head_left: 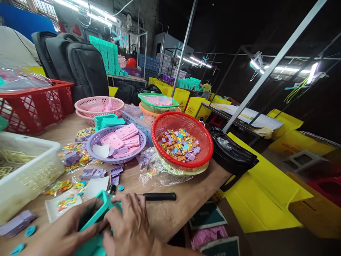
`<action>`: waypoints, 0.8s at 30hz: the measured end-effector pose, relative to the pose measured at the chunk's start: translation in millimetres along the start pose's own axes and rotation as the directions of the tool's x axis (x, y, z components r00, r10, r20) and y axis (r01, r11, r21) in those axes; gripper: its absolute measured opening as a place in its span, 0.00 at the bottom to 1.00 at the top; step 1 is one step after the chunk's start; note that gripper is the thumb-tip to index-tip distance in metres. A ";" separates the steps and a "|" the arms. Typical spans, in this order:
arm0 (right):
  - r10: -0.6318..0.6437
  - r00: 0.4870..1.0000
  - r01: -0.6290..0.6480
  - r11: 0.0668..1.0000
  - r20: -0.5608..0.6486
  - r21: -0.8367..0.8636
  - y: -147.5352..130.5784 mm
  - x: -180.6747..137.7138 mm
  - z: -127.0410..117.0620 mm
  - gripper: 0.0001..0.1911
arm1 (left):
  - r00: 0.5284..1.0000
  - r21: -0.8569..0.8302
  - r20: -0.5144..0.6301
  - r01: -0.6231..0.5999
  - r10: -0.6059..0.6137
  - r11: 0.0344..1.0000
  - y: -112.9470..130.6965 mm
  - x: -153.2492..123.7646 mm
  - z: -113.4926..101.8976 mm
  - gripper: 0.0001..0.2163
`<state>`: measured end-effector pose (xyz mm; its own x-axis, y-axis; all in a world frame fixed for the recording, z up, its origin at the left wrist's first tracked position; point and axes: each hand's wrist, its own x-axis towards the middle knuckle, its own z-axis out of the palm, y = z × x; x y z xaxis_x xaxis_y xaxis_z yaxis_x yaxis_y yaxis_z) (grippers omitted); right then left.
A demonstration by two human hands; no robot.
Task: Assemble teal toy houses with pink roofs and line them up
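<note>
Both of my hands are closed around a teal plastic box-like part [92,245] at the table's front edge. My left hand [71,224] grips its left wall, with the thumb across the near side. My right hand [128,224] wraps over its right side, fingertips pressed against it. Just beyond my right hand lies a hammer with a black handle [161,196]; its head is partly hidden by the hand. Near the hands are a small blue disc [121,188], purple plastic parts [93,173] and a white paper piece [96,186].
A red basket [183,163] of small coloured pieces stands at the right, near the table edge. Beside it sits a purple basket [117,160] holding pink parts. A white crate [29,177] and a red crate [32,113] line the left. A black bag [234,149] hangs off the right.
</note>
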<state>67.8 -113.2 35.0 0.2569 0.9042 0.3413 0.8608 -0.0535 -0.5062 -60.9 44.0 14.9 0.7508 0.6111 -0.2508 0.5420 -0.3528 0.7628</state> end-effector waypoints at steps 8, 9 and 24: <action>0.068 0.998 -0.067 0.996 -0.004 0.053 21.7 8.9 -32.5 0.13 | 0.986 -0.024 0.167 -0.011 0.015 1.000 50.5 19.0 15.2 0.26; 0.025 1.000 -0.026 0.994 0.011 0.109 28.8 12.8 -45.7 0.13 | 0.984 -0.032 0.179 0.000 0.006 0.999 49.9 19.6 18.3 0.28; 0.462 0.826 -0.202 0.777 0.322 -0.596 170.6 115.2 -145.4 0.13 | 0.839 -0.162 0.483 -0.195 0.250 0.967 179.6 86.7 45.5 0.20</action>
<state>308.1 -79.8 103.1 0.4682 0.8590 -0.2069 0.8790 -0.4768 0.0094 118.7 1.4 103.0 0.9479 0.0824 -0.3078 0.3168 -0.3460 0.8831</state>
